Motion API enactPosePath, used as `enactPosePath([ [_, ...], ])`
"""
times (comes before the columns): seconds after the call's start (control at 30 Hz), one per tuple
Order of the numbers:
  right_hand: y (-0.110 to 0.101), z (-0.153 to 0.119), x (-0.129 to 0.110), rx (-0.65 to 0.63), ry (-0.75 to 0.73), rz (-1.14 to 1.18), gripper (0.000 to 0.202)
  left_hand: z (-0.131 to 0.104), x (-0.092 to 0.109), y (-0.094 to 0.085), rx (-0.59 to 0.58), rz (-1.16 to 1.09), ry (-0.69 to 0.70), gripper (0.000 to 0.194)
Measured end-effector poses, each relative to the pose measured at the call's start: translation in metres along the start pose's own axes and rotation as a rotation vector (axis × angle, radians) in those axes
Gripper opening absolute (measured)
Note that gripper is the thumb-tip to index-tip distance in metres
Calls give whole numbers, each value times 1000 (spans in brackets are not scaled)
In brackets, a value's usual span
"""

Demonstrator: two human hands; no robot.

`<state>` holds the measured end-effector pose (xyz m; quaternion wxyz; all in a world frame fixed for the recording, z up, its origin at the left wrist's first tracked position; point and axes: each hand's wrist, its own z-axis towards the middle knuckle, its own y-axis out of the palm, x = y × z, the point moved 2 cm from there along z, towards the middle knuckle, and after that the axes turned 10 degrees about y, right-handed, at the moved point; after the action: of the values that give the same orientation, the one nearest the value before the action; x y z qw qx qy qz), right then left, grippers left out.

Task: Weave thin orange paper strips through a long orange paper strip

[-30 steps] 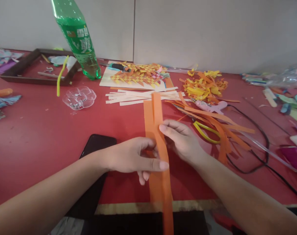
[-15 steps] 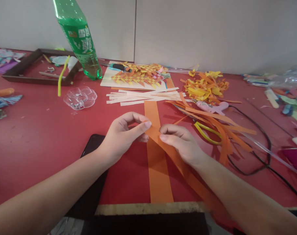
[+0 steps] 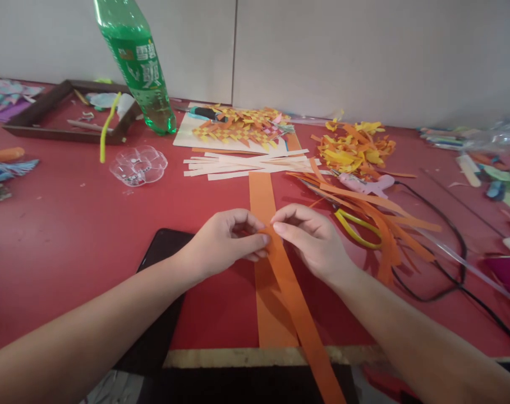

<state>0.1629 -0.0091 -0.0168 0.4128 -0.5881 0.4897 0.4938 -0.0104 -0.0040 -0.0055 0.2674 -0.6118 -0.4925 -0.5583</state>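
Observation:
Between the fingertips of my left hand (image 3: 233, 241) and my right hand (image 3: 309, 238) is one end of an orange paper strip (image 3: 299, 308). Both hands pinch it, thumbs close together. The strip slants down to the right and hangs over the table's front edge. Beneath it, a wider orange paper strip (image 3: 261, 193) lies flat on the red table (image 3: 216, 314), pointing away from me. My fingers partly hide the pinched end. A black phone (image 3: 164, 252) lies under my left forearm.
Beyond my hands lie white paper strips (image 3: 238, 165) and a woven orange-yellow piece (image 3: 242, 126). Yellow-handled scissors (image 3: 358, 238), a pink glue gun (image 3: 368, 182) with a black cord, and loose orange strips (image 3: 389, 252) sit right. A green bottle (image 3: 143, 78), clear dish (image 3: 139, 165) and dark frame (image 3: 65, 134) stand left.
Both hands have moved slightly down, and my fingertips are closer together. The held strip has swung from under my right forearm towards the middle and now hangs straighter over the edge.

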Motion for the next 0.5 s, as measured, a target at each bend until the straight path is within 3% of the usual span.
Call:
enactPosePath([
  [0.23, 0, 0, 3, -27, 52, 76, 8, -1, 2, 1, -11, 4, -3, 22],
  [0.5, 2, -2, -7, 10, 24, -137, 8, -2, 1, 3, -43, 45, -13, 22],
])
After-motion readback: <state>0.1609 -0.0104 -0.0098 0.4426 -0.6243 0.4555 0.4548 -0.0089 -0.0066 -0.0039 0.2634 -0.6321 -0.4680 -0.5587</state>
